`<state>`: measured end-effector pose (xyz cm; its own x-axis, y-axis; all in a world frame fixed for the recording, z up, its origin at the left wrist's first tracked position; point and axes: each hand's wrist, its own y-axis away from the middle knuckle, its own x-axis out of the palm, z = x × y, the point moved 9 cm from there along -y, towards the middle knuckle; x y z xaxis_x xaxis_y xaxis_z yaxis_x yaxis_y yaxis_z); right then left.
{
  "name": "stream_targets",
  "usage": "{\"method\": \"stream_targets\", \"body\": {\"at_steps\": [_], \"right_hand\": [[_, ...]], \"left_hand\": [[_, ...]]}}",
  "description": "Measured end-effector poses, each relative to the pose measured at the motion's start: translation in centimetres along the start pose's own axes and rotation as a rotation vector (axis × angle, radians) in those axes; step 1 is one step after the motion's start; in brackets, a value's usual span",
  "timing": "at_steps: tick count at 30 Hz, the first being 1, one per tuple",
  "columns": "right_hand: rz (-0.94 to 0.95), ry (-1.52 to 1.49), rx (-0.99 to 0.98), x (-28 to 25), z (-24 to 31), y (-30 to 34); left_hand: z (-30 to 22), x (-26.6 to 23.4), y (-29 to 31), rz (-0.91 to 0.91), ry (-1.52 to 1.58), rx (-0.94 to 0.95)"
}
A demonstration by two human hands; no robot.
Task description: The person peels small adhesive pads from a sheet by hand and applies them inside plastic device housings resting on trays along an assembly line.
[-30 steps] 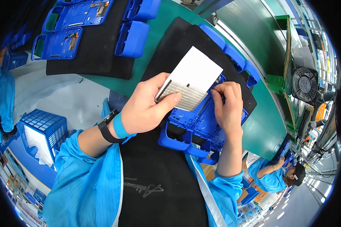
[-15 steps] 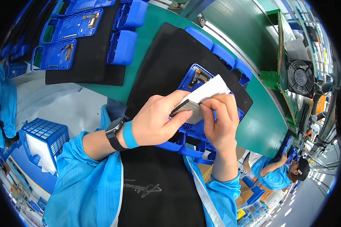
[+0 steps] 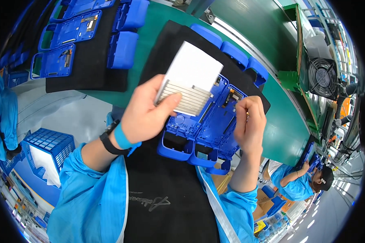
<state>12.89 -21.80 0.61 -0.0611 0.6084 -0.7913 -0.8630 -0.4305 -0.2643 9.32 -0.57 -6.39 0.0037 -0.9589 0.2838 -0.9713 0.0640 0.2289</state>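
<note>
Where silvery-grey strips (image 3: 187, 101) end, bare white sheet (image 3: 195, 67), flat, straight-edged

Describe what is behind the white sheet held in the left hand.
Past its edges show a black mat and an open blue case. Whatever lies directly behind the sheet is covered, including part of the left hand.

Left grip (image 3: 143, 115): clasped, forearm (image 3: 96, 154) directed toward 2 o'clock. Right grip (image 3: 251, 122): fingers (image 3: 250, 106) curled, forearm (image 3: 245, 173) directed toward 12 o'clock.
</note>
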Motion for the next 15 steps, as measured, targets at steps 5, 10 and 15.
{"method": "stream_targets", "body": {"at_steps": [5, 10, 15], "right_hand": [[0.201, 0.048, 0.013, 1.7, -1.4, 0.3], [0.203, 0.085, 0.044, 1.2, -2.5, 0.6], [0.177, 0.111, 0.065, 0.9, -2.6, -0.1]], "left_hand": [[0.0, -2.8, 0.1, -0.048, -0.083, 0.018], [0.1, -3.1, 0.8, -0.078, -0.063, 0.038], [0.4, -3.2, 0.8, -0.054, -0.079, 0.043]]}}
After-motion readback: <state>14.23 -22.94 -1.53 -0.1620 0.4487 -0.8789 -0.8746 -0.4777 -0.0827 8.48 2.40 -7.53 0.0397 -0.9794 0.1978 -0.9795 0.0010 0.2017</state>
